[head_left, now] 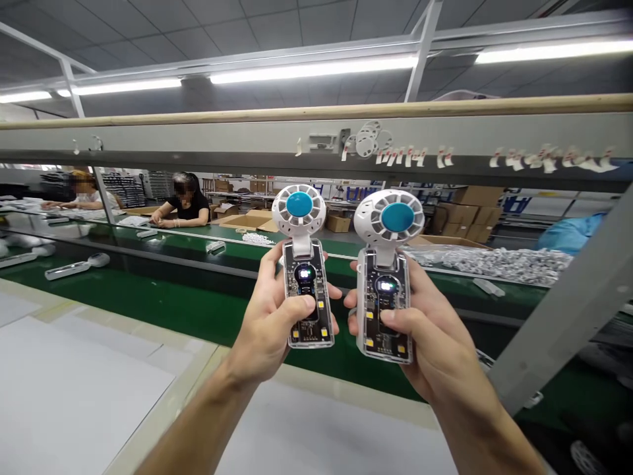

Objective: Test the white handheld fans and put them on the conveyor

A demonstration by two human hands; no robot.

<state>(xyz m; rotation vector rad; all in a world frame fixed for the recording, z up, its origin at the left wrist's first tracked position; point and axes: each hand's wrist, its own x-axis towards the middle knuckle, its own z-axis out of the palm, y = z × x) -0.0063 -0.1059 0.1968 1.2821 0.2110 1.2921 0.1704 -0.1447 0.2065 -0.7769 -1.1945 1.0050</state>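
Observation:
My left hand grips a small handheld fan upright, thumb pressed on the clear handle below a lit display. The fan has a white round head with a blue centre and a see-through body showing a circuit board. My right hand holds a second, matching fan the same way, thumb across its handle. Both fans are raised side by side above the green conveyor belt, a short gap between them.
A grey overhead rail with white tags crosses above. Two people sit working at the far left behind the belt. More fans lie on the belt at left. A heap of white parts and cardboard boxes stand at right. A slanted grey post rises at right.

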